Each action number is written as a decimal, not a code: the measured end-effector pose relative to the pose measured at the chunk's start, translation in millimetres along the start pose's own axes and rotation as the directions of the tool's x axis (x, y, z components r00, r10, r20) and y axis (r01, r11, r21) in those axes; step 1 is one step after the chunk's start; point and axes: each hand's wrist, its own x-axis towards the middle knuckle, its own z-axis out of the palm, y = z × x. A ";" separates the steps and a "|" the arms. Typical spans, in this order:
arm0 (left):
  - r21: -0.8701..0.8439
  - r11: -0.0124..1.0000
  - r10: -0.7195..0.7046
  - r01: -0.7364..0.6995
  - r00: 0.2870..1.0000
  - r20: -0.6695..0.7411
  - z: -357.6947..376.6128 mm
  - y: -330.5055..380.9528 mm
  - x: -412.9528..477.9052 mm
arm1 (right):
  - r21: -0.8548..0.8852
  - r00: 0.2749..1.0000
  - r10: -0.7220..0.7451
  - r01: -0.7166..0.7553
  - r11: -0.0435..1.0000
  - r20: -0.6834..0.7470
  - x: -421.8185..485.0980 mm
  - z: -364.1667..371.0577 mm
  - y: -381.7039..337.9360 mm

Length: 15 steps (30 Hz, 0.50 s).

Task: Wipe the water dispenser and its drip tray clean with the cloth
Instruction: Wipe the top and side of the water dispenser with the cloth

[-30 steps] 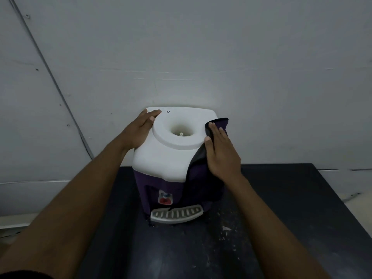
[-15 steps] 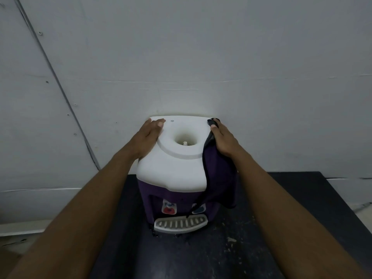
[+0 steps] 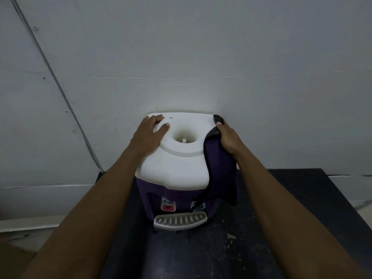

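Both hands [image 3: 150,133] [image 3: 228,138] at dispenser [image 3: 177,168] edges

A plain utility corner of a home or small office, though which of the two cannot be told; a tabletop water dispenser [image 3: 173,170] with a white top and purple body stands on a dark, scuffed table [image 3: 291,208] pushed against a bare grey-white wall [image 3: 201,57]; at 10 o'clock a thin cable [image 3: 50,65] runs diagonally down the wall, pinned by small clips; the light is dim.
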 end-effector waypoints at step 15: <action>0.020 1.000 0.012 -0.012 1.000 -0.014 2.4 -3.4 -1.0 | -0.055 0.838 -0.253 0.259 0.964 -0.484 -109.0 49.7 28.1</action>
